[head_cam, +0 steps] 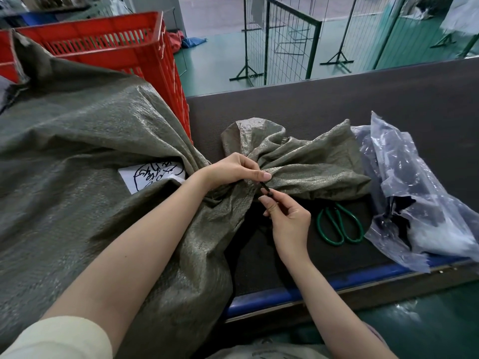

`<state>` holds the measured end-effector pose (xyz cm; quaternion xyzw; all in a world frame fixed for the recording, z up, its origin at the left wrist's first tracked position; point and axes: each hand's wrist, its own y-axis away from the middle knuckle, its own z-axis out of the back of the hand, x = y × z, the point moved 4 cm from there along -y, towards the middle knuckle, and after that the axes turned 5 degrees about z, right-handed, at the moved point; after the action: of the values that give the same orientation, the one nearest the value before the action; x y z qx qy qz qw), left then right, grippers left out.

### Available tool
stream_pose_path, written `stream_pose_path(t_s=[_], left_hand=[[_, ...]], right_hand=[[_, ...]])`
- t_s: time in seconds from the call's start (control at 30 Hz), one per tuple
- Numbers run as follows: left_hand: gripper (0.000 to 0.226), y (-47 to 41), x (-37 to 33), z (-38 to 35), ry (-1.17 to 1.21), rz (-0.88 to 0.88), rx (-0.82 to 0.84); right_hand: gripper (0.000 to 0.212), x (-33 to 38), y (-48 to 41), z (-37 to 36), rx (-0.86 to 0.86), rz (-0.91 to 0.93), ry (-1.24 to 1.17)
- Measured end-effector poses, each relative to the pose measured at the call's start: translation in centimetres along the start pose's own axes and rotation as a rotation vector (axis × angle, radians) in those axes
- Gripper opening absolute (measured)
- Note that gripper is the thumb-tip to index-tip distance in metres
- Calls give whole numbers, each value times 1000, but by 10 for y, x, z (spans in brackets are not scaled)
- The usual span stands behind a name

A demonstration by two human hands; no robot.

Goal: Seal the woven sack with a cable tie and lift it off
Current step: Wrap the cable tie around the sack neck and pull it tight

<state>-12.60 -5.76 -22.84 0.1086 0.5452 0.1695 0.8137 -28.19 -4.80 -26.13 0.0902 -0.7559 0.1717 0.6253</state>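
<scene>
A large grey-green woven sack [77, 156] lies full on the left, with its mouth gathered into a neck at the middle and the loose top [298, 159] fanned out to the right. A white paper label with black writing [153, 174] shows on its side. My left hand [233, 169] pinches the gathered neck. A thin black cable tie [265, 187] runs around the neck, and my right hand [287, 216] grips its free end just below the neck.
Green-handled scissors [342, 224] lie on the dark table [363, 104] right of my right hand. A crumpled clear plastic bag [414, 193] sits at the far right. A red slatted crate [124, 45] stands behind the sack. Wire-mesh barriers [287, 40] stand on the green floor beyond.
</scene>
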Motion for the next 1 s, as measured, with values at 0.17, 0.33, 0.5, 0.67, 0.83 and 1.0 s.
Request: stream_pose_path(t_s=[0.17, 0.33, 0.5, 0.67, 0.83, 1.0], left_hand=[[27, 3, -1, -3, -15, -3, -6], [27, 5, -1, -3, -34, -12, 3], [32, 1, 2, -3, -70, -22, 34], [29, -2, 8, -5, -74, -16, 101], [31, -3, 10, -12, -114, 6, 203], [21, 3, 6, -20, 10, -36, 329]], right_hand=[[24, -2, 1, 1, -3, -15, 27], [23, -6, 1, 1, 37, -35, 70], [18, -6, 1, 1, 73, -33, 113], [18, -11, 0, 1, 114, -69, 162], [17, -15, -5, 0, 99, -84, 154], [16, -17, -15, -5, 93, -226, -6]])
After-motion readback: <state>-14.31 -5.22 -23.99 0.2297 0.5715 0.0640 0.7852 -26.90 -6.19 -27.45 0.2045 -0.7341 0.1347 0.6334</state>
